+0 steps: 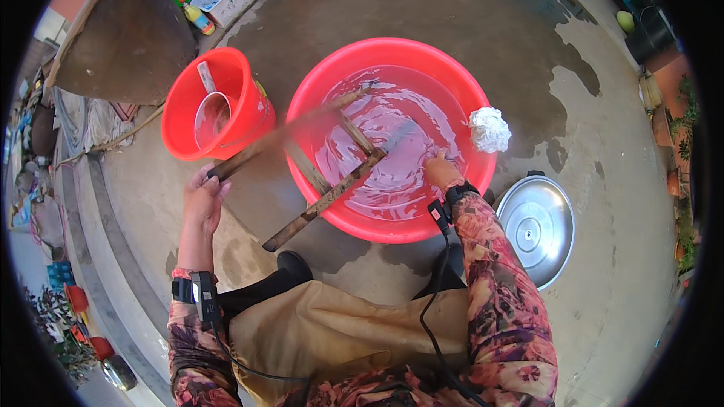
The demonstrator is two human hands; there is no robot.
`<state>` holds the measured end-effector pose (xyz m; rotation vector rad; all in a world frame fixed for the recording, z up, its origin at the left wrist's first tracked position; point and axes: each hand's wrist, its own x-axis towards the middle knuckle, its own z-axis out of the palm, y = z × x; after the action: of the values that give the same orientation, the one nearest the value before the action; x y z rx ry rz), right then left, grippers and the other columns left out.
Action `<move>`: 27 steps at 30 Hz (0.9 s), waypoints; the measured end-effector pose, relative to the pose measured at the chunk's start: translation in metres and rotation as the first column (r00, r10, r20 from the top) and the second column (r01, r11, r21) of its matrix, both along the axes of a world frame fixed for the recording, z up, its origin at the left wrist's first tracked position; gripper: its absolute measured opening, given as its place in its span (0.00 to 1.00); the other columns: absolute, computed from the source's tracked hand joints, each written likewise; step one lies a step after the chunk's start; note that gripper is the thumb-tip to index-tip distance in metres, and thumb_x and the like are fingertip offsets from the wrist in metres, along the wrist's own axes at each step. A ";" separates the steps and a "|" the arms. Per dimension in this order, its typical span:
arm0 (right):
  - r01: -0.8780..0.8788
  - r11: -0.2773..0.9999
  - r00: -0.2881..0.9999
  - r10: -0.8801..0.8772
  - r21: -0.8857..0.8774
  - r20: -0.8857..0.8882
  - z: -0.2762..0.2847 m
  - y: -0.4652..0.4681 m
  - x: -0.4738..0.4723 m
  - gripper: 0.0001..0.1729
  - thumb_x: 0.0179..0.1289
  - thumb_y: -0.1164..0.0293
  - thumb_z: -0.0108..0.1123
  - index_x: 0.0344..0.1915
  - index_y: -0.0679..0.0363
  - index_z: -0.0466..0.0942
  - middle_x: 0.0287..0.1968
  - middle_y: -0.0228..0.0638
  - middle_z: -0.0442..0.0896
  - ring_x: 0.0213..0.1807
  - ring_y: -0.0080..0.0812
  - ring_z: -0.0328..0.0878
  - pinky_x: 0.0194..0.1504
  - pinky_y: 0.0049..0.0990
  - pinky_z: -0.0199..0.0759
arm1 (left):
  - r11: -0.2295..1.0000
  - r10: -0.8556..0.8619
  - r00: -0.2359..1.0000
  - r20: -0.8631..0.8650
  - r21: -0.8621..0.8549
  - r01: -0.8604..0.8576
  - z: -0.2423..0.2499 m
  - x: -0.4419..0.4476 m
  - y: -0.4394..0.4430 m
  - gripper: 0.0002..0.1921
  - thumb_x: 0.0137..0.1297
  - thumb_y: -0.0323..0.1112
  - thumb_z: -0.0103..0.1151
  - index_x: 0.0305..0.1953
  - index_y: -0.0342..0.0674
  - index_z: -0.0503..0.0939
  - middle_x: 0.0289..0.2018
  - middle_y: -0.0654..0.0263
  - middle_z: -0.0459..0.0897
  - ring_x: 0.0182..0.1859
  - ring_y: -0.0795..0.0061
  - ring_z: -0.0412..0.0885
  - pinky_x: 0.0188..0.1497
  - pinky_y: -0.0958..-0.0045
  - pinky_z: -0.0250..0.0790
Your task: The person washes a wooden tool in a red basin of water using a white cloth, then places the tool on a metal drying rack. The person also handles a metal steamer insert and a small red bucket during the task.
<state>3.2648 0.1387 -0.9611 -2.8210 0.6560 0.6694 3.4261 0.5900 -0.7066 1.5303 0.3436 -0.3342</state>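
Observation:
A large red plastic basin (317,76) of rippling water stands on the ground before me. Across its left part leans a wooden frame (325,202), two long bars joined by crosspieces, with its far ends over or in the water. My left hand (205,191) grips the near end of the frame's left bar, outside the basin. Inside the basin's right side, my right hand (443,171) reaches down into the water; its fingertips are hidden, so whether it holds anything is unclear. A white, crumpled mesh-like ball (490,130) rests on the right rim beyond that hand.
A red bucket (237,68) holding a dipper (207,78) stands left of the basin. On the right lies a round metal lid (537,226). A big brown vat (130,39), a yellow bottle (199,18) and a white basket (229,5) are at upper left. Concrete steps (104,237) run along the left.

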 end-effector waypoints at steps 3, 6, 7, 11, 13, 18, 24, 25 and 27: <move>0.277 0.959 0.961 -0.277 0.052 -0.004 -0.015 -0.009 -0.001 0.18 0.62 0.68 0.51 0.49 0.59 0.80 0.58 0.60 0.72 0.48 0.59 0.80 0.48 0.47 0.76 | 1.000 0.008 1.000 0.002 0.030 -0.009 0.000 0.002 0.001 0.20 0.67 0.20 0.45 0.60 0.30 0.64 0.47 0.58 0.73 0.42 0.67 0.78 0.47 0.69 0.75; -0.050 0.995 0.992 0.060 0.089 -0.107 -0.025 -0.022 -0.005 0.17 0.62 0.66 0.52 0.47 0.61 0.81 0.51 0.52 0.80 0.48 0.52 0.81 0.48 0.44 0.77 | 0.998 -0.003 1.000 0.000 0.057 0.003 0.000 0.003 0.001 0.18 0.67 0.20 0.45 0.59 0.31 0.65 0.46 0.58 0.74 0.42 0.65 0.79 0.48 0.68 0.76; -0.128 0.989 0.983 0.137 0.081 -0.123 -0.030 -0.024 -0.007 0.17 0.63 0.65 0.53 0.47 0.61 0.82 0.48 0.50 0.82 0.48 0.50 0.82 0.48 0.43 0.77 | 0.998 -0.008 1.000 -0.003 0.058 0.008 0.000 0.003 0.001 0.17 0.68 0.20 0.45 0.58 0.31 0.66 0.47 0.57 0.75 0.43 0.64 0.79 0.48 0.67 0.76; -0.075 0.992 0.996 0.078 0.098 -0.030 -0.051 -0.009 -0.011 0.15 0.65 0.69 0.50 0.44 0.59 0.83 0.46 0.44 0.84 0.50 0.45 0.82 0.49 0.41 0.77 | 0.996 -0.018 0.998 -0.053 0.086 0.023 -0.002 0.002 -0.003 0.15 0.68 0.20 0.45 0.55 0.32 0.68 0.47 0.55 0.76 0.43 0.61 0.80 0.48 0.67 0.77; -0.062 0.989 0.990 0.078 0.137 -0.114 -0.054 0.006 -0.007 0.12 0.60 0.71 0.54 0.40 0.60 0.83 0.41 0.43 0.84 0.44 0.43 0.82 0.44 0.40 0.76 | 0.997 -0.045 0.997 -0.063 0.055 0.049 -0.004 0.001 -0.005 0.15 0.67 0.19 0.46 0.54 0.32 0.68 0.45 0.56 0.76 0.42 0.62 0.79 0.48 0.67 0.76; -0.199 0.906 0.810 0.367 0.375 -0.458 -0.005 0.020 0.031 0.08 0.46 0.74 0.65 0.31 0.61 0.82 0.30 0.40 0.84 0.31 0.39 0.81 0.31 0.37 0.76 | 0.999 -0.043 0.993 -0.107 -0.001 0.043 -0.009 -0.008 -0.004 0.16 0.66 0.20 0.47 0.55 0.31 0.67 0.45 0.58 0.75 0.43 0.65 0.78 0.48 0.66 0.76; -0.242 0.415 0.969 0.143 0.877 0.199 0.085 0.039 0.062 0.14 0.47 0.76 0.68 0.33 0.65 0.73 0.25 0.39 0.80 0.24 0.31 0.79 0.24 0.30 0.74 | 0.997 -0.055 0.983 -0.173 0.045 0.064 -0.008 -0.027 -0.014 0.26 0.67 0.27 0.53 0.63 0.30 0.59 0.47 0.57 0.74 0.52 0.61 0.76 0.51 0.59 0.74; -0.329 0.416 0.944 0.149 0.848 0.293 0.092 0.057 0.059 0.17 0.48 0.74 0.69 0.36 0.65 0.72 0.31 0.42 0.81 0.26 0.31 0.81 0.25 0.31 0.75 | 0.996 -0.029 0.983 -0.179 0.079 0.043 -0.007 -0.032 -0.018 0.28 0.67 0.28 0.54 0.64 0.29 0.58 0.46 0.57 0.74 0.53 0.59 0.76 0.51 0.58 0.74; -0.450 0.476 0.893 0.216 0.755 0.396 0.102 0.086 0.048 0.20 0.48 0.74 0.68 0.40 0.65 0.70 0.35 0.49 0.79 0.32 0.45 0.80 0.33 0.37 0.75 | 0.956 -0.143 0.942 -0.305 0.204 0.211 -0.006 -0.044 -0.026 0.31 0.65 0.31 0.58 0.66 0.30 0.57 0.49 0.54 0.74 0.54 0.60 0.75 0.49 0.57 0.74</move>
<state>3.3129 0.2247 -0.8589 -2.0170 -0.2777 0.4692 3.3818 0.5641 -0.7123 1.7526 0.4870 -0.6842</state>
